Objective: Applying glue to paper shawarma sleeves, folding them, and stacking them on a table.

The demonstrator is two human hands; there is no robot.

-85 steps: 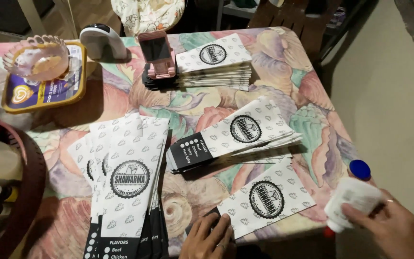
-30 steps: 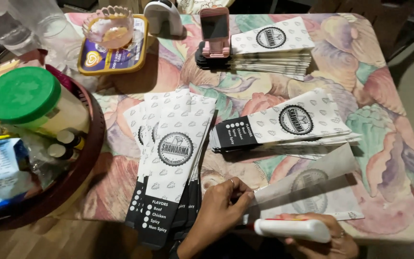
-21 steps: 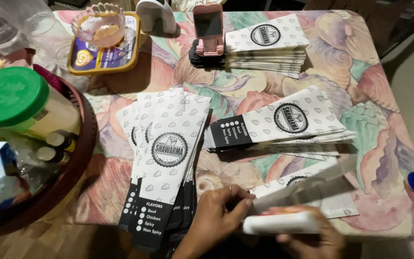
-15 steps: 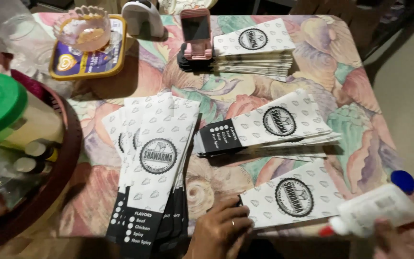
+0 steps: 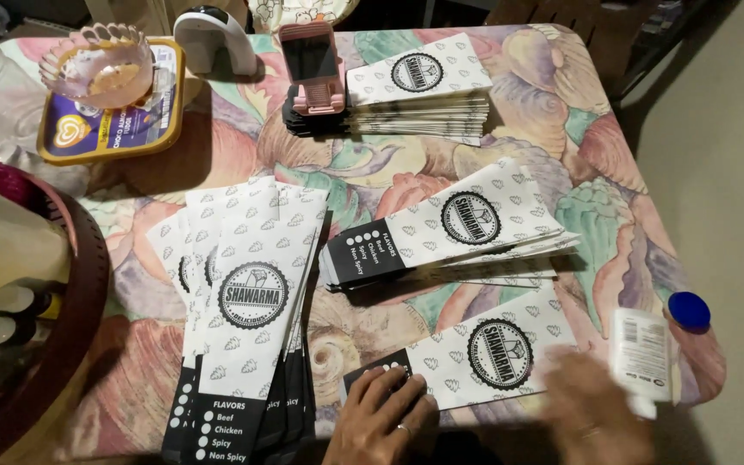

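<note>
A white paper sleeve with a black end and a round black emblem lies flat at the table's near edge. My left hand presses its fingers on the sleeve's black end. My right hand is blurred at the sleeve's right corner, with its fingers spread and nothing in them. Just to its right, beside the hand, lies a white glue bottle. The bottle's blue cap rests apart from it near the table's right edge.
A fanned pile of the same sleeves lies at the left, another pile in the middle, and a neat stack at the back beside a pink phone stand. A yellow tray holds a glass bowl. A round basket of jars sits far left.
My right hand brought the glue bottle over the sleeve, carried it to the right, and has let it go on the table. My left hand stayed on the sleeve's black end.
</note>
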